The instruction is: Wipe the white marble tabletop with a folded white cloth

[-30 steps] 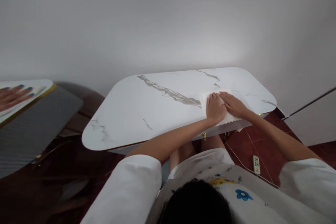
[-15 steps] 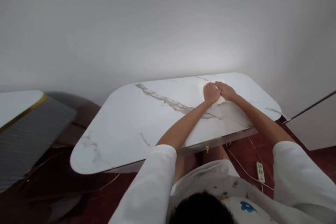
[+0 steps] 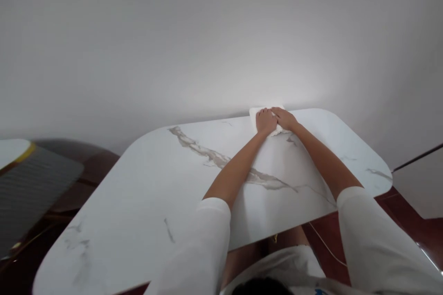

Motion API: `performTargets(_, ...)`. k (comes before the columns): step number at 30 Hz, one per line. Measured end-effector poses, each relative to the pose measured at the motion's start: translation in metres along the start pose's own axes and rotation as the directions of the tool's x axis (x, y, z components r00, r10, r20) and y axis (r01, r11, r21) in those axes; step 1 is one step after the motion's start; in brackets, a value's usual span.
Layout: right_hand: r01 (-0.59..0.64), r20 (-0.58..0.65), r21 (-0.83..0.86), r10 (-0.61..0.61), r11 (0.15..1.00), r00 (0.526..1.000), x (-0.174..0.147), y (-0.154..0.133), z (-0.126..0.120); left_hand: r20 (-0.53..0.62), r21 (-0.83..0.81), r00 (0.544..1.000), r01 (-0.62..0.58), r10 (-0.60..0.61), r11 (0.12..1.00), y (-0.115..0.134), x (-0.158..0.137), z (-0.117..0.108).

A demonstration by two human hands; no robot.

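Note:
Both arms stretch forward to the back edge of a white marble-patterned tabletop (image 3: 145, 184). My left hand (image 3: 266, 120) presses down on a white cloth (image 3: 254, 115), fingers bent over it. Beside it, my right hand (image 3: 284, 119) also holds the cloth down, its fingertips touching the left hand. Part of the cloth shows past the left hand and below both hands; the rest is hidden under them. The cloth's far edge reaches the back edge of the table, near the wall.
A pale wall (image 3: 207, 46) rises right behind the table. To the left stands a second piece of furniture (image 3: 38, 184) with a white top, gold trim and a ribbed grey side. A white cable (image 3: 328, 249) runs across the dark red floor (image 3: 311, 235) at lower right.
Both hands and the cloth have moved away from me, to the table's back edge. My body leans further forward, and the power strip on the floor is out of view.

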State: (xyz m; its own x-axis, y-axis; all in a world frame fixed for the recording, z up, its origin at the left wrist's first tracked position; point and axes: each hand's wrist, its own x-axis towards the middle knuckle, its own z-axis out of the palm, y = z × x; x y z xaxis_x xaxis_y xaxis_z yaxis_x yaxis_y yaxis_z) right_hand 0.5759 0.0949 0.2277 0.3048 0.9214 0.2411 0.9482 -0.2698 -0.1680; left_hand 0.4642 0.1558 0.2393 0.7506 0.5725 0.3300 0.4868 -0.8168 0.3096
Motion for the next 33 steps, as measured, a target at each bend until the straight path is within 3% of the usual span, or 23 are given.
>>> performTargets(7,-0.008,-0.029,0.031,0.008,1.000,1.000,0.001,0.036,0.002,0.038,0.015,0.999,0.002,-0.003,1.000,0.023,0.018,0.012)
performTargets(15,-0.062,-0.041,-0.001,0.062,0.998,0.997,-0.054,0.065,-0.011,0.060,-0.016,0.994,-0.088,0.089,0.996,0.069,-0.010,0.019)
performTargets(23,-0.104,-0.009,-0.033,0.104,0.994,0.995,-0.124,0.028,-0.028,0.123,-0.066,0.985,-0.112,0.120,0.991,0.086,-0.074,-0.003)
performTargets(33,-0.031,0.019,-0.055,0.032,0.998,0.999,-0.229,-0.038,-0.045,0.187,-0.127,0.979,-0.056,0.079,0.990,0.102,-0.185,-0.043)
